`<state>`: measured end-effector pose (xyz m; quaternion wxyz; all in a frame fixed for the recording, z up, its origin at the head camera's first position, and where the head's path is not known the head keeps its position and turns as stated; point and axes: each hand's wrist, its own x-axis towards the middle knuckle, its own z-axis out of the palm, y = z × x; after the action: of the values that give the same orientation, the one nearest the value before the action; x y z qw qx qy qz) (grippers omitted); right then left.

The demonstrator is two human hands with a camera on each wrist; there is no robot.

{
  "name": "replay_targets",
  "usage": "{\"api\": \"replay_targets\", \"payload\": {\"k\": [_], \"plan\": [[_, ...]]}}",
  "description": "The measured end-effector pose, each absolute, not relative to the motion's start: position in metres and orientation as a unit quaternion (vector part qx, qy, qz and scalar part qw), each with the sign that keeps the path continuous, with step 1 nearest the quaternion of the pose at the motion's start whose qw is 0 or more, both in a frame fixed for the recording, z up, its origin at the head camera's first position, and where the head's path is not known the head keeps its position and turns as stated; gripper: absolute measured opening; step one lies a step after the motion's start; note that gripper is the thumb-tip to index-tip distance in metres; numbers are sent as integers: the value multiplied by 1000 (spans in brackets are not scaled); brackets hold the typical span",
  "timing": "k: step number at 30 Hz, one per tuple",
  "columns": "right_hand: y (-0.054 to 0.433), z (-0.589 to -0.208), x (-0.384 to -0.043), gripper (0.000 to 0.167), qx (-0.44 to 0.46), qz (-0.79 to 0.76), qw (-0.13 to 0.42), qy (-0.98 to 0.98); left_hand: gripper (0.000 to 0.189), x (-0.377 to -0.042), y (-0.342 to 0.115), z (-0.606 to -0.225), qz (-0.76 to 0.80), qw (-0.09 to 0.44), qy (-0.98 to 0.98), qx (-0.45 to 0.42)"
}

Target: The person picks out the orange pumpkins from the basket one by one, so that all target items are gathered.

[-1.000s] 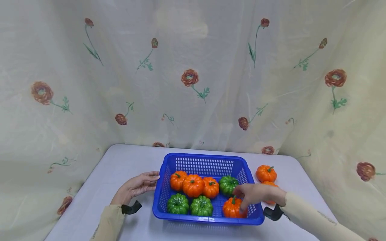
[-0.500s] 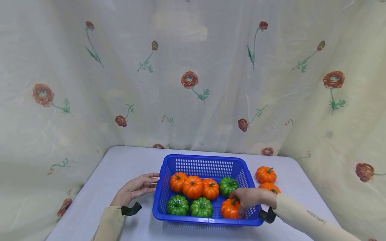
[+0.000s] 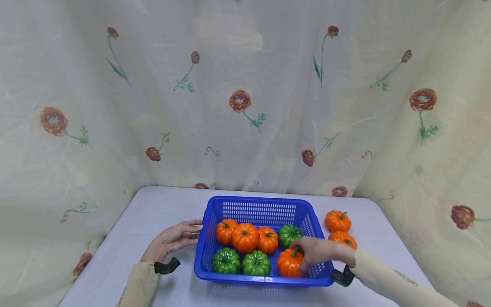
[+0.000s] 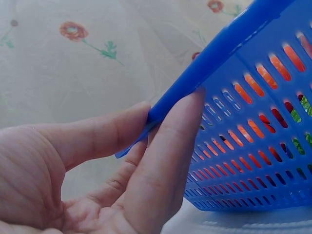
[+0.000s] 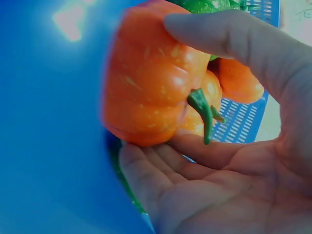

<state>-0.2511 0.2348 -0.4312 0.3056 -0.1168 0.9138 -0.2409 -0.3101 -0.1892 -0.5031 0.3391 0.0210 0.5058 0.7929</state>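
My left hand [image 3: 174, 238] pinches the left rim of a blue perforated plastic basket [image 3: 264, 279]; in the left wrist view, thumb and fingers lie on either side of the rim. Inside the basket's front right part, my right hand [image 3: 316, 250] holds a small orange pumpkin [image 3: 288, 263] with a green stem. The right wrist view has the thumb on one side of this pumpkin [image 5: 151, 83] and the fingers on the other. To its left are two green pumpkins [image 3: 256, 263]. Behind it sits another green pumpkin [image 3: 289, 235], beside a row of three orange pumpkins [image 3: 245, 238].
Two more orange pumpkins [image 3: 337, 221] rest on the white table [image 3: 168, 204], right of the basket and close to my right forearm. A flowered curtain [image 3: 245, 140] hangs behind the table and along both sides.
My right hand has closed in on the front right orange pumpkin, which has shifted slightly left inside the basket. My left hand keeps its place on the rim.
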Motion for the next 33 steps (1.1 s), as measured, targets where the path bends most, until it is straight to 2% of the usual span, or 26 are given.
{"api": "replay_targets", "payload": {"k": [9,19,25,33], "plan": [[241,-428,-252,66,-104,-307,268,907,45,-311,-189,-504,792,335,511,15],[259,-408,-253,66,-119,-329,235,907,43,-312,-190,-506,793,335,509,14],[278,-399,-251,68,-121,-340,214,908,37,-313,-190,-508,791,334,513,5],[318,-387,-251,73,-117,-372,190,901,43,-313,-190,-508,791,334,512,-1]]}}
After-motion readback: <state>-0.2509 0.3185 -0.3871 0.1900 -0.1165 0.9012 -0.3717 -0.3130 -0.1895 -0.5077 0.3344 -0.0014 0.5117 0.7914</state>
